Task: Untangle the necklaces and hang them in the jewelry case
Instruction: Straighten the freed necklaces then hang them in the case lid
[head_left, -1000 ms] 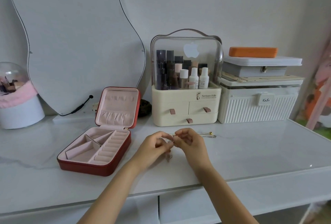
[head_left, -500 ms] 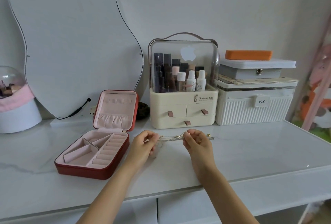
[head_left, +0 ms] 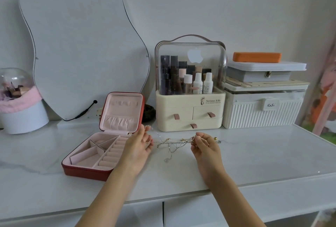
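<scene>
While I pinch one end of the necklaces (head_left: 172,143) in my right hand (head_left: 204,147), my left hand (head_left: 139,145) holds the other end, though whether those fingers pinch it I cannot tell. Chains run straight across between my fingertips, a knot sagging midway. The jewelry case (head_left: 101,147) sits open just beyond my left hand, nearer that side.

"Serious Life" is printed on the cream organizer (head_left: 189,114) at centre frame, whose clear lid (head_left: 190,67) bears a white apple logo. Right of it, the white ribbed box (head_left: 260,112) has a latch marked "KaSi".
</scene>
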